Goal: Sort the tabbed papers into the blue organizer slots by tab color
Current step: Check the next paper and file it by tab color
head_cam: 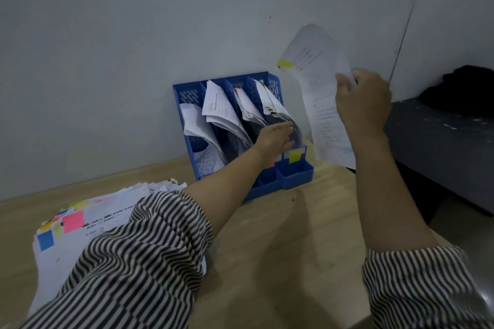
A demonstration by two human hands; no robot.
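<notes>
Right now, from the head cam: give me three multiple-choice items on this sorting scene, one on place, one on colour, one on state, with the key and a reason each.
1. Where does the loose stack of white tabbed papers lie?
A. On the wooden table, left of the blue plastic organizer
B. Inside the organizer
C. On the grey bench

2. What colour is the tab on the white sheet held up by the right hand?
A. Pink
B. Yellow
C. Blue

3. What is the left hand doing?
A. Hanging idle off the table
B. Gripping the stack
C. Reaching with straight fingers to the papers in the organizer's rightmost slot

Key: 1 A, the stack sits on the tabletop near the left sleeve. 2 B, the yellow tab sticks out at the sheet's edge. 3 C, its fingers lie extended against those papers.
</notes>
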